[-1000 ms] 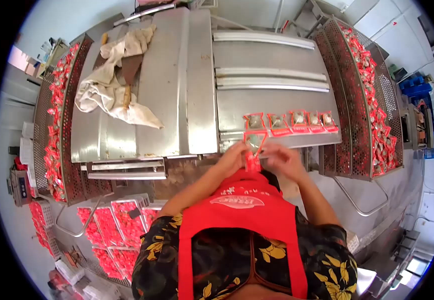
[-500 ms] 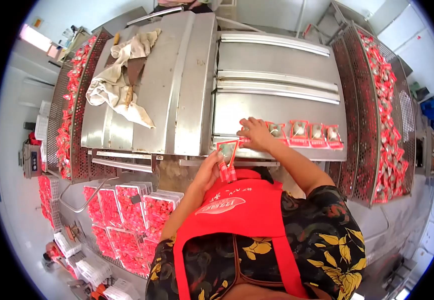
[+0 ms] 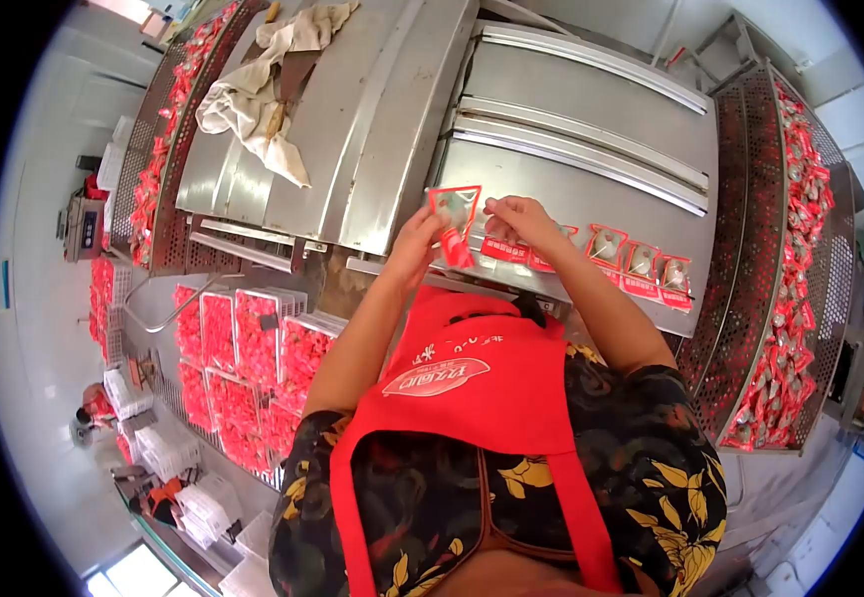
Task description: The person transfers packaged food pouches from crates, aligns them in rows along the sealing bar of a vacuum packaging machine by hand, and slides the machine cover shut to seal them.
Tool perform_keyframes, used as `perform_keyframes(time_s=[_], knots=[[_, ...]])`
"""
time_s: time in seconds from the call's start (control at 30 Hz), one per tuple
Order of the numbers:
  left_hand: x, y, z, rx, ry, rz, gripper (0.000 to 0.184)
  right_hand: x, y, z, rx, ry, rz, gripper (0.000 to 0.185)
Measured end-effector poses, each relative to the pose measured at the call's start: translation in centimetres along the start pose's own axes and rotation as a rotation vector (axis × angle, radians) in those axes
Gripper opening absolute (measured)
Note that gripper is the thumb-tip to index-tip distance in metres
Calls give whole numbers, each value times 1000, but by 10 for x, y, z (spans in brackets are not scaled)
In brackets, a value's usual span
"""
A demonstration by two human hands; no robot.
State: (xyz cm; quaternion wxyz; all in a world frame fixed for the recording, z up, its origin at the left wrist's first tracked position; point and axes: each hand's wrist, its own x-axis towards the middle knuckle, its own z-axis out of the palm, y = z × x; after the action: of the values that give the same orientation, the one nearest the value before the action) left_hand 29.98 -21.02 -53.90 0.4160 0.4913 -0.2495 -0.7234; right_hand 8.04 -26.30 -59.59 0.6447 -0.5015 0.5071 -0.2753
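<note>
My left hand point(image 3: 415, 245) grips a red-edged clear packet point(image 3: 455, 208) between thumb and fingers, tilted upright near the front edge of the steel table point(image 3: 551, 174). A round greyish item shows through its film. To the right, my right hand point(image 3: 523, 218) has its fingers curled together; what they hold, if anything, cannot be made out. Just below it lies a red-printed packet point(image 3: 499, 250), partly hidden by the hand. More packets lie in a row along the front edge, among them one packet point(image 3: 606, 246) just right of my right forearm.
Perforated metal troughs full of red packets stand at the right point(image 3: 788, 298) and left point(image 3: 168, 149). A pale cloth point(image 3: 248, 104) lies on the left steel surface. Crates of red packets point(image 3: 253, 343) stand low at the left. Metal rails point(image 3: 581, 149) cross the table.
The view has turned and shifted. My left hand has raised the packet beside my right hand. My right hand has drawn its fingers together above the leftmost packet of the row.
</note>
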Motion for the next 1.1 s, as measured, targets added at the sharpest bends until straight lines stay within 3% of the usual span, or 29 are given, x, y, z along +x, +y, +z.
perform_keyframes(time_s=[0.07, 0.1, 0.23, 0.37, 0.53, 0.63, 0.7, 0.77, 0.83, 0.9, 1.0, 1.07, 1.1], knots=[[19, -4, -1, 89, 26, -5, 40, 2, -23, 0, 212, -195, 221, 42], [22, -4, 6, 116, 49, 0, 39, 9, -18, -2, 170, -183, 228, 38], [30, -3, 13, 267, 101, -21, 36, -4, -44, -12, 526, -148, 291, 33], [38, -7, 19, 289, 42, -56, 38, 8, -16, -18, 176, -214, 177, 18], [54, -22, 9, 360, -100, -43, 47, 5, -12, -26, 335, -154, 163, 29], [58, -10, 5, 387, -174, -125, 55, 5, -19, -32, 312, -165, 188, 38], [74, -17, -12, 477, -261, -55, 59, 4, -33, -33, 241, -150, 220, 42], [88, -19, -20, 642, -152, 49, 53, 3, -38, -30, 215, -116, 219, 38], [92, -4, -18, 895, 14, 198, 46, 26, -6, -36, -246, -18, -242, 33], [104, -1, -17, 1113, 116, 340, 38, 55, 33, -31, 7, 9, -161, 29], [117, -1, -11, 1216, 271, 390, 34, 77, 47, -21, -179, 80, -152, 27], [120, -1, -11, 1248, 296, 306, 36, 74, 17, -12, -93, 90, 72, 26], [124, -5, -14, 1288, 324, 271, 38, 76, 18, -4, -88, 93, 79, 26]])
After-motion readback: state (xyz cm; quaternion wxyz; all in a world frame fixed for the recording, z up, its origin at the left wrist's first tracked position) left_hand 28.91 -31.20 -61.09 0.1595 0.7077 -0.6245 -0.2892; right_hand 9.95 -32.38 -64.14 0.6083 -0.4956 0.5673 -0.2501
